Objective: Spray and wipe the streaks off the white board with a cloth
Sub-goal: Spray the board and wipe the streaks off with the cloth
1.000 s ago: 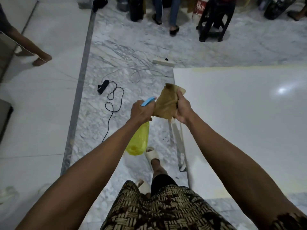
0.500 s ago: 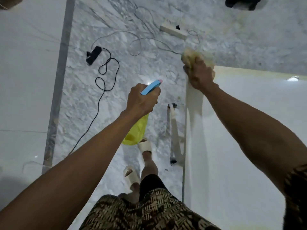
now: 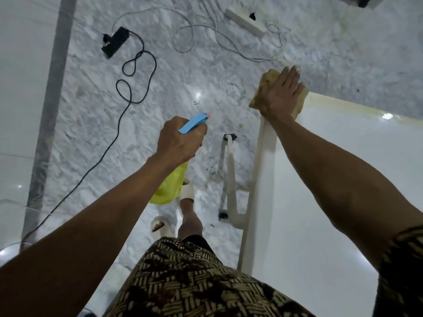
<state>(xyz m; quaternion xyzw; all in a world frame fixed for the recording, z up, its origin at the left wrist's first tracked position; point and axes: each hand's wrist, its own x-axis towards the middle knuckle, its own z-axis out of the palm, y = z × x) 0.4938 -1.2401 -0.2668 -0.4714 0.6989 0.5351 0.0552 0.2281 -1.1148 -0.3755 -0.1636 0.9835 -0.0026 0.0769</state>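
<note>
Right hand (image 3: 280, 94) flat, fingers spread, palm pressing a tan cloth (image 3: 267, 82) onto the top left corner of the white board (image 3: 343, 179); cloth bunched, edges showing on both sides of the hand, overhanging the corner. Fingertips reaching past the board's upper edge, over the floor beyond. Yellowish streak (image 3: 338, 106) along the board's top border, running right from the cloth. Rest of board glossy white, small ceiling-light glare near the upper edge. Left hand (image 3: 180, 139) curled tight round the neck of a spray bottle (image 3: 170, 186), held out over the floor, well apart from the board; blue trigger head (image 3: 194, 123) poking out above the knuckles, pinkish nozzle tip pointing up and right; yellow bottle body hanging below the fist. White tubular stand frame (image 3: 231, 177) beside the board's left edge, black feet at its ends. Grey-veined marble floor (image 3: 206, 69) underneath. Black adapter (image 3: 114, 41) with looped black cable (image 3: 135, 72) upper left; white power strip (image 3: 245, 22) with thin pale cords top centre. Grey strip (image 3: 51, 104) dividing marble from plain pale tiles at far left. Below, patterned brown-and-cream shorts (image 3: 194, 277), one bare leg, cream slide sandals (image 3: 186, 193) on both feet. Matching patterned sleeve at lower right.
</note>
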